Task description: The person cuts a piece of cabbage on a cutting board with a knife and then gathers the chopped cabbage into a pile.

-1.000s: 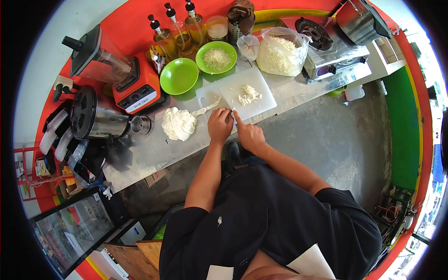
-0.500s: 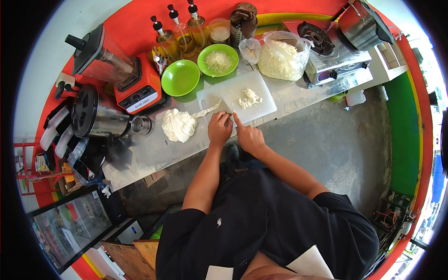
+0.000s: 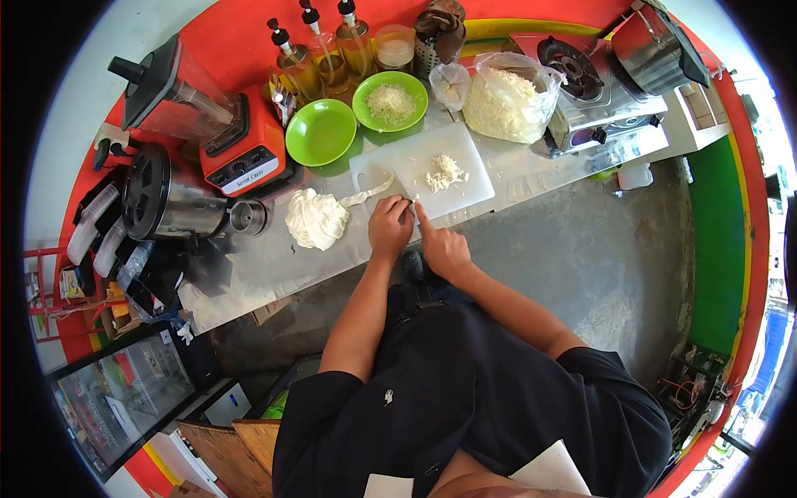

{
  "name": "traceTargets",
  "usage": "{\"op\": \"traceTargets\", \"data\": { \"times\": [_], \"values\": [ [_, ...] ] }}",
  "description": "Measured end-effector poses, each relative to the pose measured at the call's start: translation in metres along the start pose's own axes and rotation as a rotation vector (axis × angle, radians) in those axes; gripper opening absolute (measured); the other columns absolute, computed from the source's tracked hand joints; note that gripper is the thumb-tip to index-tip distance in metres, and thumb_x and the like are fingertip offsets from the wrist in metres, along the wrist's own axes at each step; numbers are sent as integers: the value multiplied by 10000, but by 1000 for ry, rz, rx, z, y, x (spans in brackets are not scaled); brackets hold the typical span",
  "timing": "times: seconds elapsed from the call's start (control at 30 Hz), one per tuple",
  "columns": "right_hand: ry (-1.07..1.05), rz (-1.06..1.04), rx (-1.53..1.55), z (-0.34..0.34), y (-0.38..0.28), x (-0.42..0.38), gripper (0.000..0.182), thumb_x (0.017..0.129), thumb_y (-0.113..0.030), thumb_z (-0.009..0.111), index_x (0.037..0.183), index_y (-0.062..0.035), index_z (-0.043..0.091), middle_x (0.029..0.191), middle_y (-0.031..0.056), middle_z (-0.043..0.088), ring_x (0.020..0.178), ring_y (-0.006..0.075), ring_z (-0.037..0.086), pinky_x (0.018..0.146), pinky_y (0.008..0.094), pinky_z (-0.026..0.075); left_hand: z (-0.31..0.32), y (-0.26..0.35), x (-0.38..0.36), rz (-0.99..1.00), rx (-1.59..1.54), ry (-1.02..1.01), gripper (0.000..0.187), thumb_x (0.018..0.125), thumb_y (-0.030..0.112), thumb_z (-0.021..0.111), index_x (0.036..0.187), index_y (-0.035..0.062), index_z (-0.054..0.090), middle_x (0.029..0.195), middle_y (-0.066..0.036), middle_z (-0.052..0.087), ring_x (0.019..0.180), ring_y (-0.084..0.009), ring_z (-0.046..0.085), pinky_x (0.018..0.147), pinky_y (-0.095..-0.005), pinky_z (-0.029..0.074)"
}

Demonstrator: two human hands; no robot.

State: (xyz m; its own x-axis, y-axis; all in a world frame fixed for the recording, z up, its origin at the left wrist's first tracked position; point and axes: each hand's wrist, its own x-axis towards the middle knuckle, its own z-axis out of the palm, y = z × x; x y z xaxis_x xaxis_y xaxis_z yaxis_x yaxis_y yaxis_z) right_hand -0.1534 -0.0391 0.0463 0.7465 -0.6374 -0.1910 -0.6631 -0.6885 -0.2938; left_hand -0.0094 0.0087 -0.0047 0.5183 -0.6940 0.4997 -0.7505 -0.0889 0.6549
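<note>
My left hand (image 3: 390, 226) is closed around the dark handle of a knife at the near edge of the white cutting board (image 3: 473, 184). The thin knife blade (image 3: 402, 178) points away from me over the board. My right hand (image 3: 446, 249) is just beside it, index finger stretched out with its tip by the handle end of the blade, the other fingers curled and holding nothing. Chopped white shreds (image 3: 447, 172) lie in a small heap on the board. Left of the board sits a white bundle (image 3: 317, 219), its twisted tail reaching onto the board's left side.
Behind the board stand a green bowl (image 3: 320, 133), a green plate of white shreds (image 3: 390, 101) and a plastic bag of shreds (image 3: 512, 104). A red blender (image 3: 241, 162) is at left, a gas stove (image 3: 610, 112) at right. Pump bottles (image 3: 328, 66) line the wall.
The view has shifted slightly. My hands stay at the board's near edge, with the right index finger hardly moved beside the knife.
</note>
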Motion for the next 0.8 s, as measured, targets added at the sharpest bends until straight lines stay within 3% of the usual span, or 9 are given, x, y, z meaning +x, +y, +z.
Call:
{"op": "traceTargets", "data": {
  "times": [0.23, 0.43, 0.5, 0.8],
  "values": [
    [-27, 8, 17, -8, -3, 0, 820, 917, -158, 587, 1634, -214, 193, 678, 191, 689, 589, 368, 696, 553, 497, 561, 0, -1, -2, -16, 10, -31, 112, 789, 37, 714, 899, 54, 732, 967, -63, 699, 891, -278, 660, 760, -377, 548],
    [-11, 15, 11, -2, -3, 1, 802, 920, -169, 584, 1630, -234, 217, 675, 186, 688, 590, 362, 697, 562, 494, 563, 0, 0, 0, -45, -4, -30, 180, 810, 46, 711, 989, 57, 696, 952, -100, 692, 904, -299, 671, 774, -386, 546],
    [-21, 23, 0, -8, -7, 0, 799, 921, -171, 583, 1629, -235, 220, 678, 186, 690, 592, 362, 698, 564, 497, 564, 1, 0, -1, -143, -61, -43, 192, 826, 49, 709, 1014, 65, 672, 935, -108, 682, 886, -296, 680, 764, -388, 550],
    [-17, 31, 30, -6, -7, -3, 804, 912, -161, 572, 1629, -250, 219, 678, 192, 690, 604, 374, 701, 581, 503, 569, 1, -4, -1, -102, -42, -55, 178, 826, 41, 711, 996, 64, 664, 929, -107, 673, 861, -290, 685, 750, -380, 554]
  ]
}}
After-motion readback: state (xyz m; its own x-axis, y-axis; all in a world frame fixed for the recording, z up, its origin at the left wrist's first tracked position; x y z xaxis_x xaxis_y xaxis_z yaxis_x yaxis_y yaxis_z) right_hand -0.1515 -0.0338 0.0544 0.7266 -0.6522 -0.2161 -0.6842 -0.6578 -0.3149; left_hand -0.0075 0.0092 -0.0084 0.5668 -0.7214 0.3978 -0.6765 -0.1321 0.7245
